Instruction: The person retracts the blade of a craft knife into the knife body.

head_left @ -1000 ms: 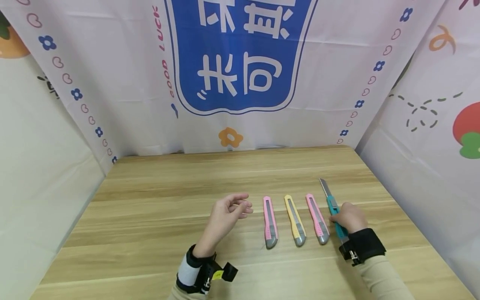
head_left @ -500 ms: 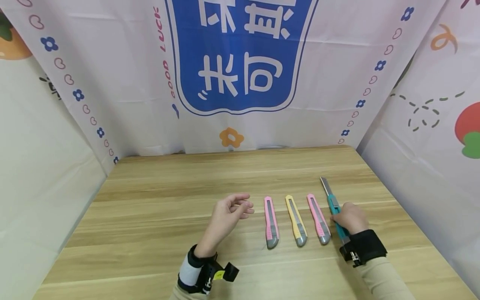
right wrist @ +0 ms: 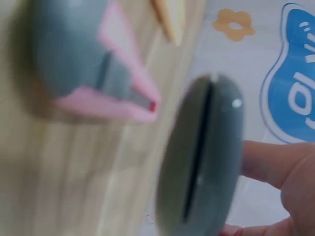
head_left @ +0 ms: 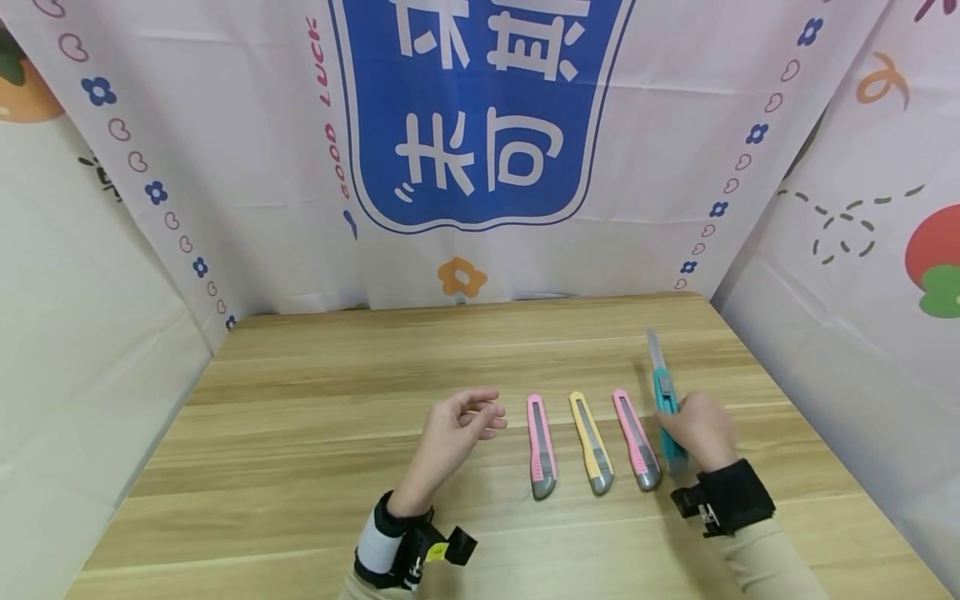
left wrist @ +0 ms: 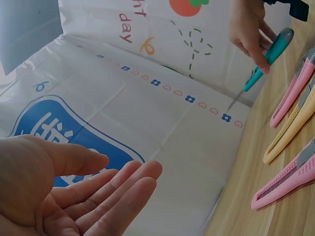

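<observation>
My right hand [head_left: 700,429] grips a teal utility knife [head_left: 665,408] whose blade is out and points away from me. In the left wrist view the teal knife [left wrist: 271,56] is lifted off the table. Its grey end cap [right wrist: 202,157] fills the middle of the right wrist view. To its left lie a pink utility knife [head_left: 636,439], a yellow one [head_left: 591,442] and another pink utility knife [head_left: 541,446], with no blades sticking out. My left hand [head_left: 457,442] is left of this row, holding nothing, its fingers loosely bent.
A wooden table [head_left: 300,433] carries the knives. Behind it hangs a white printed cloth [head_left: 285,250] with a blue emblem. Further cloth walls stand at the left and right. Each wrist wears a black strap [head_left: 735,497] with a camera.
My right hand has raised the teal knife from the table and turned it a little more upright in the head view. My left hand and the other knives stay put.
</observation>
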Demonstrator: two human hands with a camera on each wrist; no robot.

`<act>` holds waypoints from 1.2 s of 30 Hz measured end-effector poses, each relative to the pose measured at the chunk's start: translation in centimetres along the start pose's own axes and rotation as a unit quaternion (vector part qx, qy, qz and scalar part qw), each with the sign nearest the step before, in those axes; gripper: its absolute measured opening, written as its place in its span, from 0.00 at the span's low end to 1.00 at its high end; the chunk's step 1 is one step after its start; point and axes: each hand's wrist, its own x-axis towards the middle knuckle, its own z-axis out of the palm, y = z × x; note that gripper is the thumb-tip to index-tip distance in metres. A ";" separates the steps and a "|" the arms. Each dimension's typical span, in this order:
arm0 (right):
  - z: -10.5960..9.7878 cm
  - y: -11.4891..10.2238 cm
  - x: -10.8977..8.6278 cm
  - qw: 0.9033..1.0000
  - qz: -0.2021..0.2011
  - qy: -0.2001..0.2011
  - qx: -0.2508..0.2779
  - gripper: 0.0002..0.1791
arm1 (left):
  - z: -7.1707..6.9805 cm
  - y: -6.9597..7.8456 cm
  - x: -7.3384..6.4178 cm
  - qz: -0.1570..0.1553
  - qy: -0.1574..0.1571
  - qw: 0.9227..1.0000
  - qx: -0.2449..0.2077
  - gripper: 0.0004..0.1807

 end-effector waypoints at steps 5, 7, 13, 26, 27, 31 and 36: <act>-0.6 -1.7 -0.7 0.999 -0.016 0.034 0.018 0.20 | -0.1 0.1 -0.1 -0.001 -0.001 1.000 -0.001 0.14; -0.7 -2.3 -1.0 0.998 -0.022 0.047 0.024 0.21 | -0.2 0.1 -0.1 -0.001 -0.002 1.000 -0.001 0.14; -0.8 -4.7 -2.0 0.991 -0.070 0.105 0.050 0.24 | -0.2 0.0 -0.1 0.000 -0.005 1.000 0.001 0.14; 0.0 -10.5 -3.8 0.969 -0.126 0.149 0.149 0.20 | -0.1 -0.1 0.1 0.010 -0.019 1.000 0.005 0.14; 0.0 -10.9 -3.9 0.969 -0.125 0.146 0.155 0.20 | -0.1 -0.1 0.1 0.011 -0.022 1.000 0.006 0.14; 0.5 -12.3 -4.3 0.968 -0.126 0.140 0.168 0.20 | 0.0 -0.1 0.1 0.018 -0.043 0.999 0.014 0.15; 1.2 -13.9 -4.9 0.963 -0.132 0.132 0.193 0.21 | 0.1 -0.1 -0.1 0.032 -0.069 0.996 0.038 0.18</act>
